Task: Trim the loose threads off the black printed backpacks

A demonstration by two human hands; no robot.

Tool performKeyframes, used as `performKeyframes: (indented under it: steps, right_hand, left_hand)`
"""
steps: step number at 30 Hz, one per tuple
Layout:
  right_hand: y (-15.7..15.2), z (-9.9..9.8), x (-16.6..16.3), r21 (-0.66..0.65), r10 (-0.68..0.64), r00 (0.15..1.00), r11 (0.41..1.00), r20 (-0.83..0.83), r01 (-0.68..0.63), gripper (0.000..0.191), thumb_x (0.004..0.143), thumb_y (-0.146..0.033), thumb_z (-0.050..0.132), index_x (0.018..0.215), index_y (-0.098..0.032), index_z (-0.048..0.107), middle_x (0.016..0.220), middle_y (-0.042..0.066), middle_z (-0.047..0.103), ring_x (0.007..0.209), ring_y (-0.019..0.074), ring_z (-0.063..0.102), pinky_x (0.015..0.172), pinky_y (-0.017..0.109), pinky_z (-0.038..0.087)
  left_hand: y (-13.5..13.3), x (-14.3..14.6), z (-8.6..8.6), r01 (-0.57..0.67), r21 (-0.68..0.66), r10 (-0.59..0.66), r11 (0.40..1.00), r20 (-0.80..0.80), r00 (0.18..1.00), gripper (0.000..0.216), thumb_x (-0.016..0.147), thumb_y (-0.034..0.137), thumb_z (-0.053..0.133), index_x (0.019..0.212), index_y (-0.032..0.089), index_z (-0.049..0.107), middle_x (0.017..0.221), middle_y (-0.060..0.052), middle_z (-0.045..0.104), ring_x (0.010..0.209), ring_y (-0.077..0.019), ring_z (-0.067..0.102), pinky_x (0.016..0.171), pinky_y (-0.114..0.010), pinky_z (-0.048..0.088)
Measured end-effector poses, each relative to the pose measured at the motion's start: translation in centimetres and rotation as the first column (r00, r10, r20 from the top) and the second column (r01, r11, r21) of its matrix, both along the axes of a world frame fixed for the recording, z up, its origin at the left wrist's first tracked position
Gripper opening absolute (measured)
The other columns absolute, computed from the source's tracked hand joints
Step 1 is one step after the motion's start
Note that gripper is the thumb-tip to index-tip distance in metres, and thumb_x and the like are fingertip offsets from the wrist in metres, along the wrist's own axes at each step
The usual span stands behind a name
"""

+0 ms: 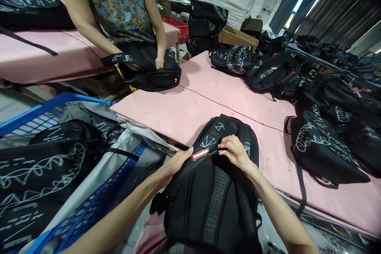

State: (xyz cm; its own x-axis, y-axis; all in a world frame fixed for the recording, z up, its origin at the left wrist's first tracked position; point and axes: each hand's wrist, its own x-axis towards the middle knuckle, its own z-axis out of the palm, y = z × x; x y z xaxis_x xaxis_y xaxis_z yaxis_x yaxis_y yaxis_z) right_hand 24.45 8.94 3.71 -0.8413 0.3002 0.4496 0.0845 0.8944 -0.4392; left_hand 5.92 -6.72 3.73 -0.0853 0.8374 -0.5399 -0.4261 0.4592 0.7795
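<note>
A black backpack [205, 202] with white scribbled print lies in front of me, its padded back panel facing up and its top resting on the pink table. My left hand [175, 164] grips its left edge, thumb on top beside a red label [201, 154] with white lettering; the other fingers are mostly hidden. Near the upper middle of the bag, my right hand [235, 151] pinches a thin black strip that runs from beside the label. What exactly that strip belongs to is too small and dark to tell.
Across the pink table [166, 111], a person [119, 12] has both hands at another black backpack [160, 77]. More black printed backpacks [324, 147] line the right side. At left stands a blue crate [68, 101] with bags in it. A cardboard box [238, 37] is behind.
</note>
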Motion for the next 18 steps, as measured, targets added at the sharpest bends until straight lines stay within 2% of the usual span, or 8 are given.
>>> performKeyframes:
  steps: [5,11,18]
  right_hand:
    - [0.2,0.2,-1.0,-0.022,0.026,1.0,0.999,-0.014,-0.026,0.024,0.084,-0.041,0.052,0.093,-0.02,0.062,0.089,0.007,0.06,0.083,0.0188,0.055,0.077,0.035,0.042]
    - [0.3,0.2,-1.4,-0.028,0.016,1.0,0.999,-0.003,-0.016,0.023,0.084,-0.041,0.052,0.093,-0.021,0.062,0.089,0.006,0.06,0.084,0.0191,0.055,0.077,0.036,0.042]
    - [0.4,0.0,-1.4,0.009,0.003,1.0,1.0,0.012,-0.003,0.024,0.085,-0.041,0.052,0.091,-0.021,0.063,0.087,0.006,0.06,0.082,0.019,0.053,0.075,0.035,0.042]
  left_hand:
    - [0.0,-0.8,0.5,-0.005,0.006,0.005,1.0,0.061,0.998,0.044,0.07,0.054,0.061,0.086,0.013,0.069,0.079,-0.006,0.072,0.072,-0.0196,0.065,0.062,-0.025,0.047]
    - [-0.1,-1.1,0.6,-0.027,-0.002,0.027,1.0,0.145,0.989,0.041,0.069,0.052,0.065,0.083,0.014,0.069,0.08,-0.006,0.072,0.069,-0.018,0.065,0.062,-0.024,0.049]
    - [-0.1,-1.1,0.4,-0.032,-0.023,0.036,0.999,0.169,0.985,0.039,0.067,0.051,0.066,0.078,0.014,0.068,0.075,-0.006,0.071,0.066,-0.0174,0.065,0.059,-0.023,0.049]
